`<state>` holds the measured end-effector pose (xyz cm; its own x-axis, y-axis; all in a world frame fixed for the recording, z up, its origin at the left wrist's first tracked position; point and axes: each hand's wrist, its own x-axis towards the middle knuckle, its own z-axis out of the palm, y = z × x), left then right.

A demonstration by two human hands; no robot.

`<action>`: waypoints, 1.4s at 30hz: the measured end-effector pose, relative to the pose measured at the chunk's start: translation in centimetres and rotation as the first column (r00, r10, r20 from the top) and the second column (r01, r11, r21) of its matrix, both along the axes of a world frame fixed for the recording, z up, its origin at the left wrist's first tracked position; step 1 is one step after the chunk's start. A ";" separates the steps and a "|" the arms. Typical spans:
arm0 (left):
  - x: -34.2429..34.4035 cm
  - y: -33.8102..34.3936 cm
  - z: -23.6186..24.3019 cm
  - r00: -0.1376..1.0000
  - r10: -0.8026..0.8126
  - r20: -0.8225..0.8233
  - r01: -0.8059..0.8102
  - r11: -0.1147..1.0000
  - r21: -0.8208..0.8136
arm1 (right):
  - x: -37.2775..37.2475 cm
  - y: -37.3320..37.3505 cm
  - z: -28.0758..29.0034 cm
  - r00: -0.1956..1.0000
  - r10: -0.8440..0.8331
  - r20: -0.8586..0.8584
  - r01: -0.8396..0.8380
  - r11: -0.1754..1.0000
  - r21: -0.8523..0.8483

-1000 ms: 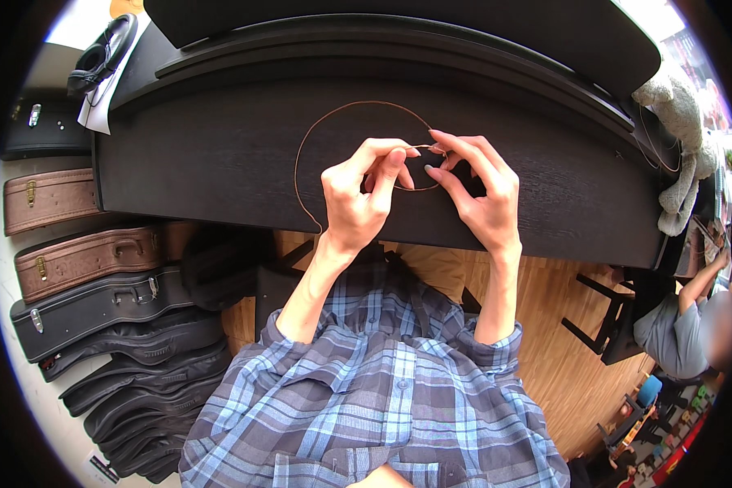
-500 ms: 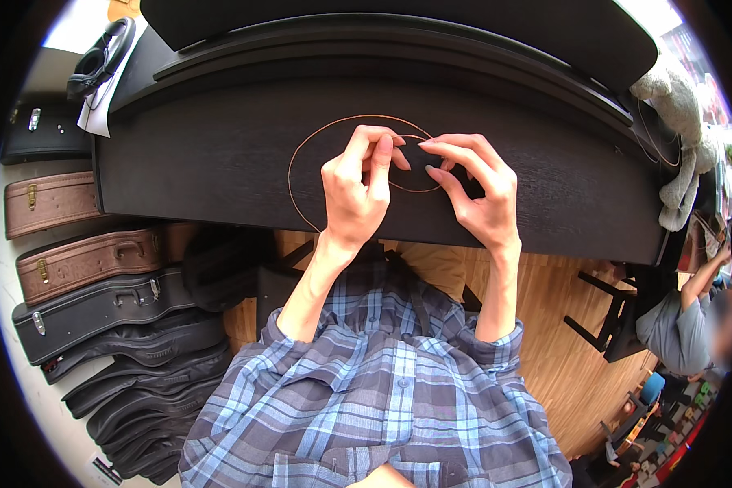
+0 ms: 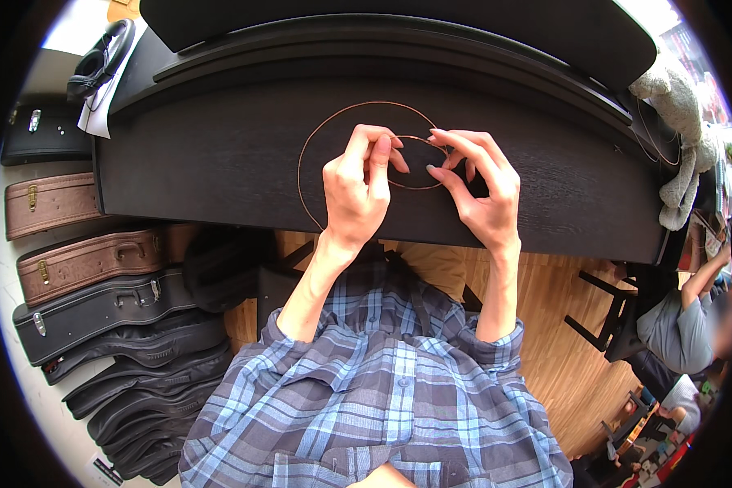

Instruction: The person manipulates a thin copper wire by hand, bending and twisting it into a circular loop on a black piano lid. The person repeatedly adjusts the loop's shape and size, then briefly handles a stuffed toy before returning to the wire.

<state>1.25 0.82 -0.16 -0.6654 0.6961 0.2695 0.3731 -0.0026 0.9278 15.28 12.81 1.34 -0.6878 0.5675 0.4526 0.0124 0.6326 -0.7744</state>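
Observation:
A thin bronze-coloured guitar string (image 3: pixel 374 102) hangs in front of me above a black wooden top. Part of it runs in a small round coil between my hands; the rest sweeps in a wider loop over and behind the left wrist. My left hand (image 3: pixel 356 187) pinches the left side of the coil between thumb and fingers. On the coil's right side, my right hand (image 3: pixel 490 189) is closed on the string with curled fingers, its index fingertip near the upper strand. The string's ends cannot be made out.
The black keyboard-like cabinet (image 3: pixel 220 171) spans ahead. Headphones (image 3: pixel 102 61) lie at its far left, a grey plush toy (image 3: pixel 681 114) at its right end. Instrument cases (image 3: pixel 89 264) are stacked at left. A person in grey (image 3: pixel 679 333) and a black stool (image 3: pixel 610 317) are at right.
The string's wide loop has shifted up and to the right. My right fingers have moved slightly along the coil, while the left hand stays nearly in place.

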 end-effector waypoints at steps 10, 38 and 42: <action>-0.1 0.3 -0.3 0.998 0.009 -0.064 -0.012 0.999 -0.040 | 0.6 -0.1 -0.1 0.997 -0.023 -0.079 0.020 0.999 -0.032; 0.0 -0.3 0.3 0.997 -0.077 0.024 0.076 0.996 0.037 | -0.3 0.1 0.0 1.000 0.012 0.009 -0.012 0.999 0.039; 0.1 -0.2 0.5 0.998 -0.026 0.060 0.026 1.000 -0.007 | -0.4 -0.5 0.3 0.998 -0.062 0.023 0.064 0.994 -0.089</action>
